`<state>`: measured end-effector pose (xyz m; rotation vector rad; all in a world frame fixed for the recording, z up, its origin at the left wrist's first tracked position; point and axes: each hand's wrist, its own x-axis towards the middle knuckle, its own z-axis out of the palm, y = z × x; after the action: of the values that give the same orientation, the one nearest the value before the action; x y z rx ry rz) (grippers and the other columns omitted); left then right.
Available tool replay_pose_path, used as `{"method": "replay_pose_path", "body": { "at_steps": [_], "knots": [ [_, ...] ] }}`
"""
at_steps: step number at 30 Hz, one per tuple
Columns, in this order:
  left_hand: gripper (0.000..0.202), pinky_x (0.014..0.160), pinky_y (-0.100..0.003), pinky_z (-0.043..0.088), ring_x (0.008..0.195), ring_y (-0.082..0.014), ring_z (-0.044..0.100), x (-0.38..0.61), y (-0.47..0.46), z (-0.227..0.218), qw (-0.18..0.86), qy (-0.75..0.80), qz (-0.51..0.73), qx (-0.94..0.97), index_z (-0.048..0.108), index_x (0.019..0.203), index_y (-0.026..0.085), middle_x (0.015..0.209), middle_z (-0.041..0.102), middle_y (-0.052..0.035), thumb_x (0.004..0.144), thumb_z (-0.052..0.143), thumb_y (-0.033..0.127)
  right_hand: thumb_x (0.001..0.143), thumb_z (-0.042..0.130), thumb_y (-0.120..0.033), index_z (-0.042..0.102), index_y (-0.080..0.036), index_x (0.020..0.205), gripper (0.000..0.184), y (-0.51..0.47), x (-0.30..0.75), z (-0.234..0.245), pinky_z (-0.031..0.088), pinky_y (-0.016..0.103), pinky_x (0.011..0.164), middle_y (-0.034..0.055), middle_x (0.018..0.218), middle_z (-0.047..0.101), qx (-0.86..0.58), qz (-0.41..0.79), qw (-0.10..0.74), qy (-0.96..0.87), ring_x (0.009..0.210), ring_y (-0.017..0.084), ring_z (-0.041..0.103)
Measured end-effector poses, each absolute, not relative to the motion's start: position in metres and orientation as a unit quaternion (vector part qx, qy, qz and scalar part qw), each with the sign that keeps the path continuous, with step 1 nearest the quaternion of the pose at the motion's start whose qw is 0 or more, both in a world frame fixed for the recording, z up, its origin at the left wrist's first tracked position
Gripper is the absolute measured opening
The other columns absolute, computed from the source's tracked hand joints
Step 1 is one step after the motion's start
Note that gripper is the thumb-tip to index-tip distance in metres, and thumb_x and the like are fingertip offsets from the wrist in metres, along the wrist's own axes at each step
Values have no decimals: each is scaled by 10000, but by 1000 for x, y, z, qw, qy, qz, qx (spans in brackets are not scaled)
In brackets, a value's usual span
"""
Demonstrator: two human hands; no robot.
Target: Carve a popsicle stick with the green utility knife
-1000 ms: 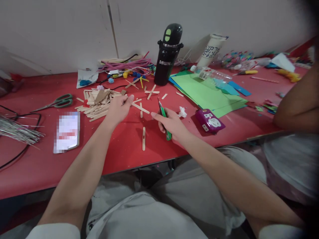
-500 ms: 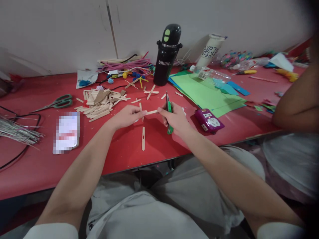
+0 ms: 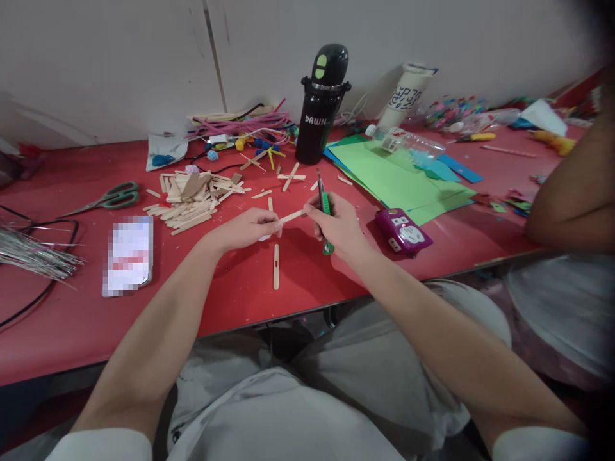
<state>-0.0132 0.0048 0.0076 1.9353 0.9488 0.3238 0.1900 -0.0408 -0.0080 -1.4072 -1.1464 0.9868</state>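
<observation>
A wooden craft stick (image 3: pixel 292 217) is stretched between my two hands above the red table (image 3: pixel 235 301). My left hand (image 3: pixel 254 227) pinches its left end. With thumb and fingertips my right hand (image 3: pixel 336 221) holds the other end, and the same hand also keeps a green utility knife (image 3: pixel 327 211), its blade pointing away from me. Below the hands lies a stick with a slot in its middle (image 3: pixel 276 267). Another stick (image 3: pixel 270 204) lies partly hidden behind my left fingers. Two crossed sticks (image 3: pixel 291 177) rest farther back.
A pile of craft sticks (image 3: pixel 196 198) lies left of centre, with scissors (image 3: pixel 113 197) and a phone (image 3: pixel 129 256) beyond it. A black bottle (image 3: pixel 319 115) stands behind. At right are a purple power adapter (image 3: pixel 402 232), green paper (image 3: pixel 398 176) and another person's arm (image 3: pixel 571 192).
Both hands keep hold of the craft stick, which tilts a little more, its right end higher. My left hand has sunk slightly, and the knife has shifted slightly in my right hand.
</observation>
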Motion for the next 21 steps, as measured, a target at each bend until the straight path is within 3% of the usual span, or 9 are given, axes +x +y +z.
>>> {"method": "replay_pose_path", "body": {
  "at_steps": [4, 12, 21],
  "knots": [
    [303, 622, -296, 388, 627, -148, 509, -13, 10, 0, 437, 404, 177, 784, 624, 737, 184, 670, 564, -11, 879, 562, 445, 864, 667, -276, 546, -224, 894, 135, -39, 190, -10, 407, 240, 428, -42, 700, 603, -584, 404, 514, -481, 439, 85, 488],
    [279, 651, -304, 361, 664, -164, 477, -18, 23, -6, 259, 498, 270, 782, 590, 679, 195, 656, 568, -13, 886, 505, 362, 945, 596, -354, 557, -219, 932, 141, -43, 187, -20, 387, 247, 437, -17, 730, 625, -547, 420, 435, -578, 455, 93, 487],
    [272, 650, -299, 352, 665, -167, 479, -16, 25, -9, 267, 495, 275, 780, 564, 679, 191, 643, 514, 0, 903, 466, 309, 958, 555, -553, 556, -221, 826, 357, -48, 180, -20, 329, 256, 489, -42, 628, 480, -500, 422, 385, -651, 530, 114, 441]
  ]
}}
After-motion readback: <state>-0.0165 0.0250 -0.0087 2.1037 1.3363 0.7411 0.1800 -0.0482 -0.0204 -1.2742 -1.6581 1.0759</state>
